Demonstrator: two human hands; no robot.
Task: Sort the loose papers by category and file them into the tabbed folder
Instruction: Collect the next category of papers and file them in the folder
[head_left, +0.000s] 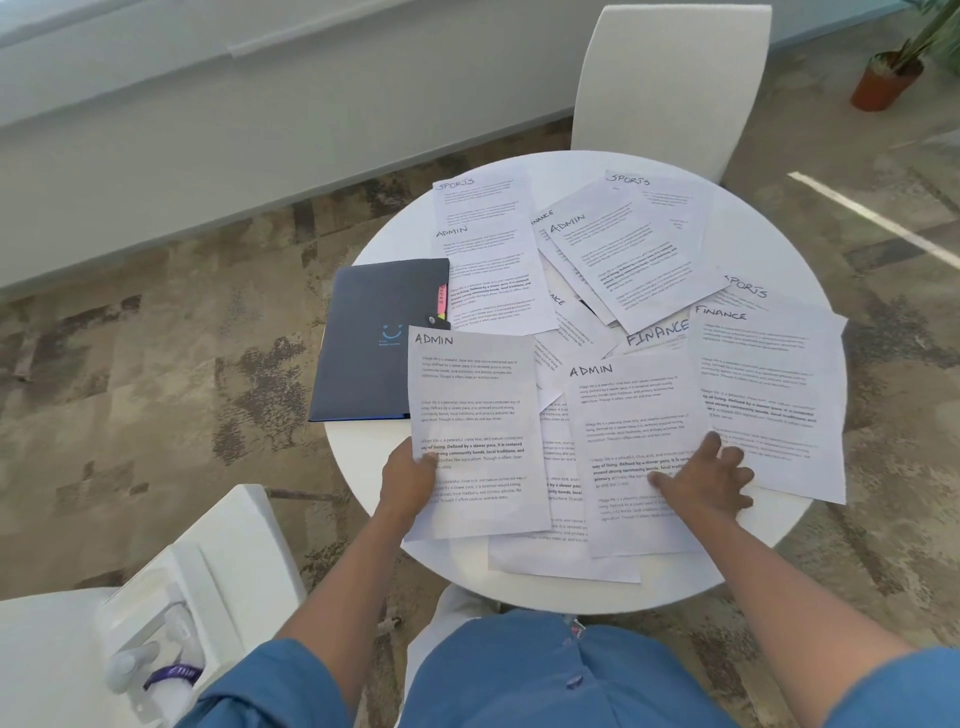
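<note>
Several loose printed sheets headed ADMIN, SPORTS or FINANCE lie scattered over a round white table (737, 561). My left hand (408, 480) grips the lower left edge of one ADMIN sheet (475, 415), lifted slightly over the others. My right hand (706, 480) rests with fingers spread on a second ADMIN sheet (628, 410) lying flat. A FINANCE sheet (769, 384) lies just right of that hand. The dark tabbed folder (376, 338) lies closed at the table's left edge, coloured tabs showing on its right side, partly covered by the held sheet.
A white chair (670, 88) stands behind the table. Another white chair (67, 649) at lower left holds a white object with a purple band (171, 675). A potted plant (888, 78) stands on the patterned carpet at top right.
</note>
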